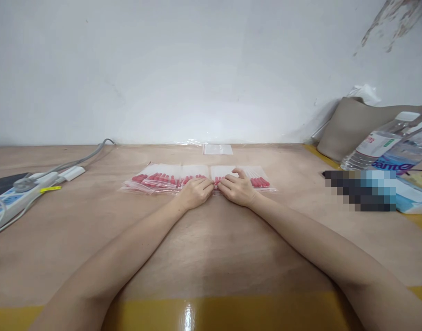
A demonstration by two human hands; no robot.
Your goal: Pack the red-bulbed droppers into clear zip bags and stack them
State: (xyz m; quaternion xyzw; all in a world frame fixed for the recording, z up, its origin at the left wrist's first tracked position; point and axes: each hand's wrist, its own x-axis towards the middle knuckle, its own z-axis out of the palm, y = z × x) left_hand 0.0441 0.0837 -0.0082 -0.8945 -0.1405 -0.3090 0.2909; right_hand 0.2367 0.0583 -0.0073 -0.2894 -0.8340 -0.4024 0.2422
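Note:
Clear zip bags with small red rod-like pieces lie in a row across the table. My left hand (196,192) is closed, its fingertips pinched at the near edge of a middle bag (225,171). My right hand (239,188) meets it there, fingers bent and closed on the same bag's near edge, with its index finger raised. Under and behind my left hand lies another bag (194,171). An overlapping pile of filled bags (155,178) is to the left, and one more filled bag (261,180) lies right of my right hand. My fingertips partly hide the middle bag.
A flat white bag (217,149) lies near the wall. On the left are a power strip (7,202) and a grey cable (89,155). Water bottles (372,147), a grey-brown bag-like object (345,126) and a blue packet (413,195) stand or lie at the right.

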